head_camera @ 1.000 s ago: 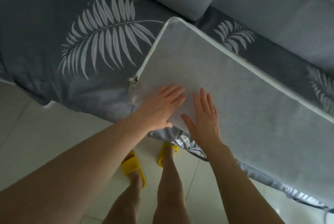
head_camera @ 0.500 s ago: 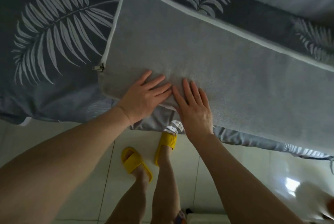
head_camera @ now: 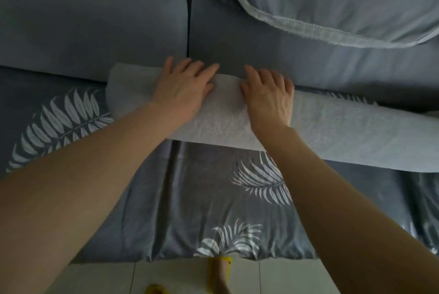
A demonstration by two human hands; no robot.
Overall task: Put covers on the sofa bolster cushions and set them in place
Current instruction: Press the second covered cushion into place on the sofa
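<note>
A: Entry, hand pose first. Both forearms reach forward from the lower corners, converging on the bolster cushion [head_camera: 213, 125].

B: Left hand [head_camera: 183, 90]?

A: Palm down on top of the cushion, near its left end. Fingers nearly straight and slightly spread, tips reaching the cushion's far edge where it meets the sofa backrest [head_camera: 95, 25]. It presses flat; nothing is gripped.

B: Right hand [head_camera: 269, 96]?

A: Just beside the left one, a narrow strip of cushion between them. Also palm down. Fingers bent gently over the cushion's far edge; whether the tips hook behind it, cannot tell. Thumb lies toward the left hand. No pinch visible.

B: Cushion appearance and location?

A: Long, light grey, fine knit-like texture, rounded left end. It lies along the base of the backrest, on the seat cover [head_camera: 190, 198], and runs out of frame at the right, widening toward the camera there. Left end sits just left of the seam between the two backrest sections.

B: Anything else relative to the cushion?

A: Seat cover is dark grey with white leaf prints, in front of the cushion. A pale pillow [head_camera: 332, 1] with stitched edging rests above it against the backrest, to the right.
</note>
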